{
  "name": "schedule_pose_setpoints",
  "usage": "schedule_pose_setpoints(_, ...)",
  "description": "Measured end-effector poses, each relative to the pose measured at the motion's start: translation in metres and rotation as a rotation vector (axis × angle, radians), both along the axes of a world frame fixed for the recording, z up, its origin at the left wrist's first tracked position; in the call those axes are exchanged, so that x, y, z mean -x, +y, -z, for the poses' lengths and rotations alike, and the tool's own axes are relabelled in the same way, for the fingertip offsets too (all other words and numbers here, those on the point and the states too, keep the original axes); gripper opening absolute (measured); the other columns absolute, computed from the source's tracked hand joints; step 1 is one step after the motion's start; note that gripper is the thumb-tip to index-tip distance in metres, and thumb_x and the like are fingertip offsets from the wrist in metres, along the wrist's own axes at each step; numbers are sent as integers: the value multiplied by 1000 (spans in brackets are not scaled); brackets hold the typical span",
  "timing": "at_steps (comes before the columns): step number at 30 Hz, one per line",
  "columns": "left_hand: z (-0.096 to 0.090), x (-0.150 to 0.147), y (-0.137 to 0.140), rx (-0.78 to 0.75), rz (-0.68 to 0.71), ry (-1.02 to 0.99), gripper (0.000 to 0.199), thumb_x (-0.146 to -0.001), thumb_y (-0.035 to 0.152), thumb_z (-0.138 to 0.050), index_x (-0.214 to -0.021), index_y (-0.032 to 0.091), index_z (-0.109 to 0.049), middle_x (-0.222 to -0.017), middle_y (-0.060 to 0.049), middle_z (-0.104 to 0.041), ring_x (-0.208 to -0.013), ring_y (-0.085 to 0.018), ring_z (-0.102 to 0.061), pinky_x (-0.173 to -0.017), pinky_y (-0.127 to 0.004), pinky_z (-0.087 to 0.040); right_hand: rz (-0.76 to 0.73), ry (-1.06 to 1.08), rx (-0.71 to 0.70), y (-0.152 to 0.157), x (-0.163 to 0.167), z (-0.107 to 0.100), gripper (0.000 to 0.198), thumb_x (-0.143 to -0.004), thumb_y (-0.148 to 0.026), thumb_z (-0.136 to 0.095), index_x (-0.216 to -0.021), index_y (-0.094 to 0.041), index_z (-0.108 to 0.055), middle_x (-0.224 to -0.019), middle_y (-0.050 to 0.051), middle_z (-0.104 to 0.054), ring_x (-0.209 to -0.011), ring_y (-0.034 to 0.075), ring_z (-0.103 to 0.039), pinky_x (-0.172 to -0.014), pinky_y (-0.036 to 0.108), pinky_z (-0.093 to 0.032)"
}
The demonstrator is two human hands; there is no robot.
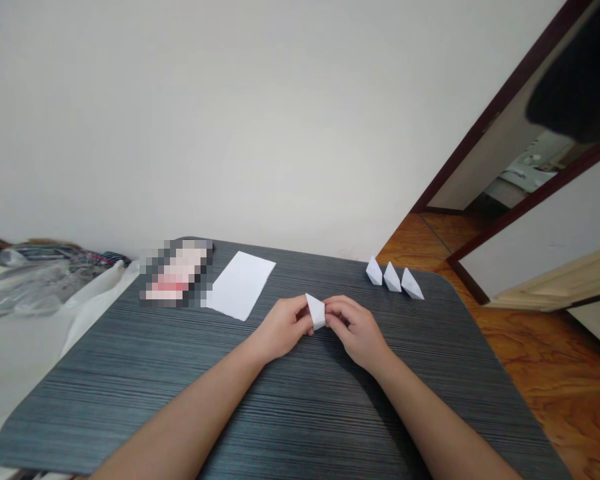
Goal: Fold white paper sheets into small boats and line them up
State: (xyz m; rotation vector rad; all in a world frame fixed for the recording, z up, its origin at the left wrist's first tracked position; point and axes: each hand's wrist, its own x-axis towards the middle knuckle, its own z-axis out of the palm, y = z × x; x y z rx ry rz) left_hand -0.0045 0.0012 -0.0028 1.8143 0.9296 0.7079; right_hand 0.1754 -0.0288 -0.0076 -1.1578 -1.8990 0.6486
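Note:
Between my hands, over the middle of the dark table, is a small folded white paper with a pointed upper corner. My left hand pinches its left side, thumb in front. My right hand grips the right edge with thumb and fingers closed together. Some of the fingertips are hidden behind the paper. Toward the back right of the table stand three folded white paper boats, the left one, the middle one and the right one, in a row.
White paper sheets lie left of my hands. Beside them is a blurred-out, pixelated item. A pale wall rises behind the table. Plastic-covered things are at the left, and wooden floor and a doorway lie to the right.

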Motion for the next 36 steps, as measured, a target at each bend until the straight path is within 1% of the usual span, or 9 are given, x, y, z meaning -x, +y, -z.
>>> schedule_pose_setpoints(7, 2, -1, -1, -8, -20, 6, 12, -81, 21, -49, -77, 15, -59, -65, -1, -60, -60, -13, -54, -57, -22, -39, -6, -12, 0, -1, 0, 0, 14, -85, -13, -50, -88, -21, -61, -96, 6, -62, -91, 19, -58, -81, 33, -46)
schedule_pose_setpoints(14, 3, -2, -1, 44, 7, -42, 10, -82, 21, -49, -84, 16, -57, -65, 0, -59, -58, -12, -55, -56, -22, -39, 6, -17, -10, 0, -1, 0, 14, -85, -14, -49, -87, -21, -61, -96, 6, -62, -92, 19, -58, -81, 33, -45)
schedule_pose_setpoints(19, 2, -1, 1, 33, -63, -56, 10, -80, 16, -47, -85, 16, -55, -64, 1, -58, -58, -11, -54, -56, -22, -39, -5, -34, -20, 0, -1, 0, 15, -86, -15, -49, -84, -22, -62, -95, 6, -61, -90, 19, -58, -80, 32, -46)
schedule_pose_setpoints(24, 1, 0, 5, -148, -127, 48, 16, -84, 21, -45, -85, 18, -61, -76, 0, -62, -70, -14, -54, -66, -24, -41, -36, -46, -10, -1, -4, -3, 14, -86, -16, -49, -84, -22, -61, -92, 5, -62, -86, 18, -59, -77, 30, -46)
schedule_pose_setpoints(27, 2, 0, 7, -276, -153, 101, 18, -86, 21, -44, -89, 19, -63, -83, -2, -63, -78, -15, -54, -73, -27, -41, 23, -40, -11, -1, -9, 0, 12, -86, -17, -48, -85, -21, -60, -97, 5, -62, -86, 18, -60, -76, 30, -47)
schedule_pose_setpoints(30, 3, 1, 9, -422, -103, 144, 22, -89, 20, -41, -92, 19, -62, -87, -4, -63, -82, -16, -51, -76, -29, -40, 151, -15, -8, 0, -16, 3, 25, -89, -18, -43, -111, -22, -52, -98, 7, -61, -72, 15, -60, -66, 29, -50)
schedule_pose_setpoints(32, 3, 2, 9, -522, -42, 212, 23, -89, 18, -40, -95, 19, -62, -88, -5, -64, -83, -17, -50, -77, -31, -38, 120, -86, -74, 0, -21, 3, 41, -89, -17, -43, -128, -24, -40, -102, 7, -60, -78, 16, -60, -71, 31, -50)
schedule_pose_setpoints(34, 2, 3, 8, -605, 7, 302, 25, -89, 15, -39, -97, 19, -62, -87, -5, -63, -83, -18, -48, -76, -32, -37, 44, -205, -135, 1, -24, 0, 46, -89, -17, -43, -134, -26, -35, -104, 8, -59, -88, 18, -58, -77, 33, -49)
schedule_pose_setpoints(36, 1, 4, 7, -663, 41, 379, 26, -88, 12, -39, -98, 20, -62, -86, -6, -62, -84, -19, -47, -74, -33, -35, -11, -324, -162, 1, -26, -3, 40, -90, -18, -42, -130, -26, -42, -103, 8, -60, -91, 19, -58, -78, 32, -49)
